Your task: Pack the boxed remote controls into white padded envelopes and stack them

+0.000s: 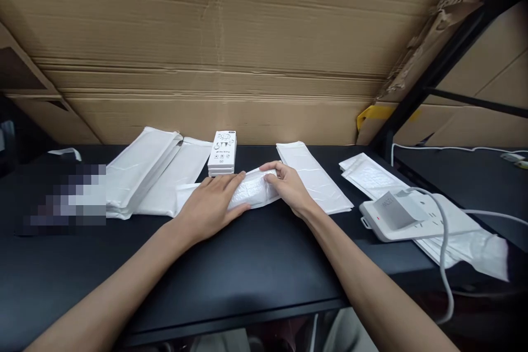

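A white padded envelope (254,193) lies across the middle of the black table (247,264). My left hand (210,206) rests flat on its left part, fingers stretched out and pressing down. My right hand (289,187) grips the envelope's right end, fingers curled over the top edge. Just behind the envelope stands a small white box (222,153) with printed figures, untouched.
A stack of white envelopes (144,173) lies at the left, one more (313,176) to the right of my right hand, and others (371,176) further right under a white power strip (406,214) with cable. Cardboard (231,55) walls the back.
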{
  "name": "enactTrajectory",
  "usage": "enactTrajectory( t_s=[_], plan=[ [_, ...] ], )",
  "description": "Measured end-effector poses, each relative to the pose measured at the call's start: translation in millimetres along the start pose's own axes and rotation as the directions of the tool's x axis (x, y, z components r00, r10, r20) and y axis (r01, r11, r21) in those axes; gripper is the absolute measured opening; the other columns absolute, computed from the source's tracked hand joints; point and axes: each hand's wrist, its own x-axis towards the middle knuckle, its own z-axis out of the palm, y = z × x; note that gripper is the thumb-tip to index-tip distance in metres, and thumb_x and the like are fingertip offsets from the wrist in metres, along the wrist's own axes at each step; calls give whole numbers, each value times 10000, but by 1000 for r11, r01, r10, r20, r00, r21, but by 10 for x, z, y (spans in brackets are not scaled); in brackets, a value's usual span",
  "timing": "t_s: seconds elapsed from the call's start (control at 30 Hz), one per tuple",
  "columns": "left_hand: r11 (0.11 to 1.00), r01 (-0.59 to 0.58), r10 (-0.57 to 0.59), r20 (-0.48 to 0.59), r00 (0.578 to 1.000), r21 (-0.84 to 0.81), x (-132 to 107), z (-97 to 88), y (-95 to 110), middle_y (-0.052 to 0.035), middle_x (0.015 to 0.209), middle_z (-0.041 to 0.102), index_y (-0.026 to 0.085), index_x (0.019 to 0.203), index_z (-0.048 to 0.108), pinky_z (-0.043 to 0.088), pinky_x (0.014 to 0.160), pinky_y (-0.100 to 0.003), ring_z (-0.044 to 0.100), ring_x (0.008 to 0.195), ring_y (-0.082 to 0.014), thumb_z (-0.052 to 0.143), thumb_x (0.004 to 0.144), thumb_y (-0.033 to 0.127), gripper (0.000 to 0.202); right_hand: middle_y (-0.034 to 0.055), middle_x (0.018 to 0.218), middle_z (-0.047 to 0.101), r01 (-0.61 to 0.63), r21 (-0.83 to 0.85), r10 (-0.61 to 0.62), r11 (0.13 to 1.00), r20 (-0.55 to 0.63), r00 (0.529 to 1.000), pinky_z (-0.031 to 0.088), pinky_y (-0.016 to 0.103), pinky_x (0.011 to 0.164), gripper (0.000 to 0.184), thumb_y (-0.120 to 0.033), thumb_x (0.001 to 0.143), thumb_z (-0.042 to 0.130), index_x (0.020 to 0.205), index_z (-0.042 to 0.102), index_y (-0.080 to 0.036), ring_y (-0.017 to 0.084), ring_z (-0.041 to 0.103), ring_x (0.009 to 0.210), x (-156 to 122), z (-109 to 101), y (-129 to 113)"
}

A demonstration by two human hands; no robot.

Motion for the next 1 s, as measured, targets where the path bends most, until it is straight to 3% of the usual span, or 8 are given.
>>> enactTrajectory(
  t_s=[0.47, 0.8, 1.0],
  plan=[
    [1000, -4, 4, 15, 1000, -5, -18, -9, -56, -157, 1409, 518, 152, 1455, 385, 443, 1000, -466, 522, 1242, -305, 442, 937, 548, 654, 12, 907, 635, -33, -50, 32, 998, -14, 999, 396, 275, 652, 270, -295, 780, 526, 996, 664, -211, 149, 542, 748, 13, 49, 8],
    [1000, 2, -2, 10, 1000, -9, -8, -43, -33, -163, 1402, 525, 158, 1450, 402, 421, 1027, -473, 515, 1258, -315, 451, 934, 539, 644, 21, 946, 680, -12, -69, 2, 998, -152, 988, 419, 308, 764, 197, -308, 795, 534, 907, 665, -212, 184, 584, 872, 23, 25, 15],
    [1000, 11, -11, 12, 1000, -23, -7, -52, -24, -159, 1402, 529, 174, 1450, 404, 423, 1025, -481, 515, 1261, -315, 444, 934, 547, 638, 26, 959, 685, -1, -100, -15, 995, -166, 986, 425, 319, 765, 196, -328, 800, 538, 900, 660, -212, 190, 589, 862, 20, 22, 33]
  ],
)
